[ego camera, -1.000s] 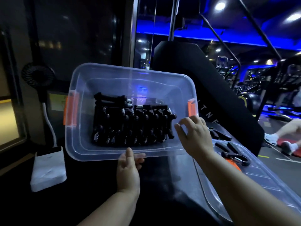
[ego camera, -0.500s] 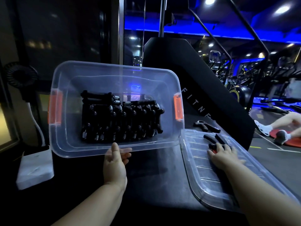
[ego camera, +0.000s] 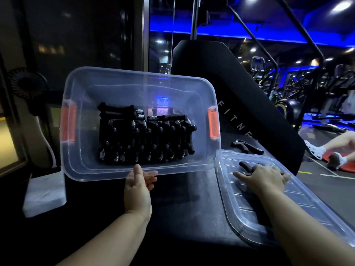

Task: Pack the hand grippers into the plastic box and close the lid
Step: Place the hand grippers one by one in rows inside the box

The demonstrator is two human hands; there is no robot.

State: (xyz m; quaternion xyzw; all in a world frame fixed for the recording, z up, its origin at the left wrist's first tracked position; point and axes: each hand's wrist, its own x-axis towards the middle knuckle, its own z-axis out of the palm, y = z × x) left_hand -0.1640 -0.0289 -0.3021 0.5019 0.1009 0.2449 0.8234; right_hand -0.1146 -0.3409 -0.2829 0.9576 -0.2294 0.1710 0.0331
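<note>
The clear plastic box with orange latches is tilted up toward me, its opening facing the camera. Several black hand grippers are stacked in rows inside it. My left hand grips the box's near rim, thumb inside. The clear lid lies flat on the dark surface to the right. My right hand rests on the lid, fingers curled over a black hand gripper lying there. Another hand gripper lies on the surface beyond the lid.
A white block sits at the left on the dark surface, with a small black fan behind it. A black padded machine part rises behind the box. A person's legs lie on the gym floor at far right.
My right hand left the box's right edge and dropped onto the lid, covering a gripper there. The left hand keeps the box tilted up.
</note>
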